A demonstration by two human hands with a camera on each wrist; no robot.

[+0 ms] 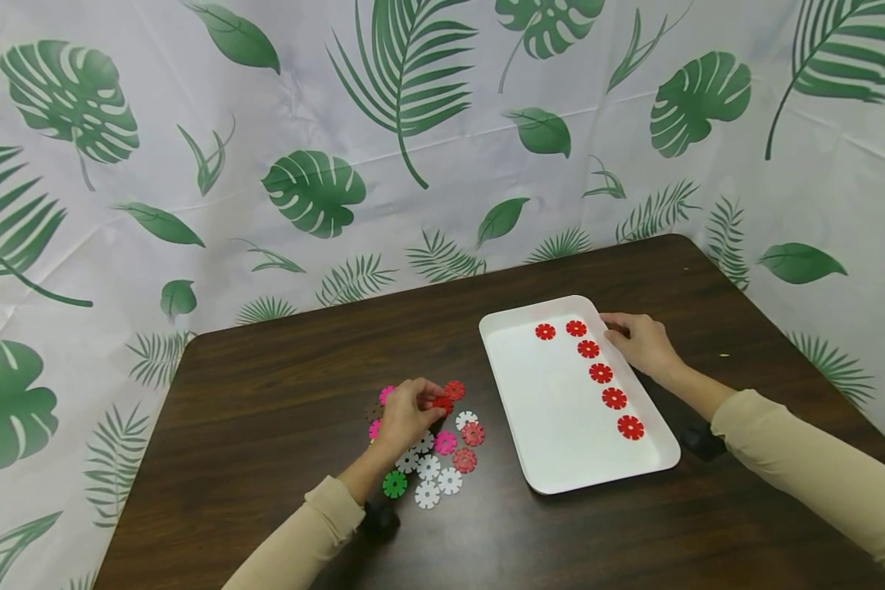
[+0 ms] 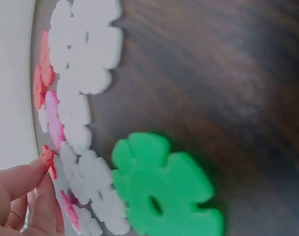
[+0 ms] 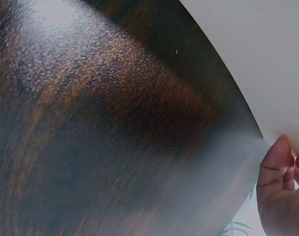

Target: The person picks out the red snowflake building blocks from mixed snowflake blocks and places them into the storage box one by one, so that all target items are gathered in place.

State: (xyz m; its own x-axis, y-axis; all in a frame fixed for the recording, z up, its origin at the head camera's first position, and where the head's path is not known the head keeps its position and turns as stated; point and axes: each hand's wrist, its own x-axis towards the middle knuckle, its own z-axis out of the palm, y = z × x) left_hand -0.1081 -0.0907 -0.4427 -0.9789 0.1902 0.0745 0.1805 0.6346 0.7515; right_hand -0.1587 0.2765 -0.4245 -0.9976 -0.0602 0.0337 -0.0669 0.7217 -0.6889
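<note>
My left hand (image 1: 406, 416) pinches a red notched disc (image 1: 443, 405) between thumb and fingertips, over the far side of a loose pile of such flower-shaped plastic discs. In the left wrist view the same red disc (image 2: 48, 161) shows at the fingertips, with white discs (image 2: 85, 39) and a green disc (image 2: 154, 187) nearby. My right hand (image 1: 643, 344) grips the right rim of a white tray (image 1: 553, 393), thumb against the outer wall. Inside the tray, several red discs (image 1: 601, 374) lie in a line along the right side, one more (image 1: 545, 332) at the far end.
Around the left hand lie pink discs (image 1: 446, 443), coral-red discs (image 1: 465, 460), white discs (image 1: 428, 494) and a brown disc (image 1: 374, 413), partly overlapping. Everything stands on a dark wood-grain table (image 1: 280, 393). A leaf-patterned cloth (image 1: 310, 192) hangs behind its far edge.
</note>
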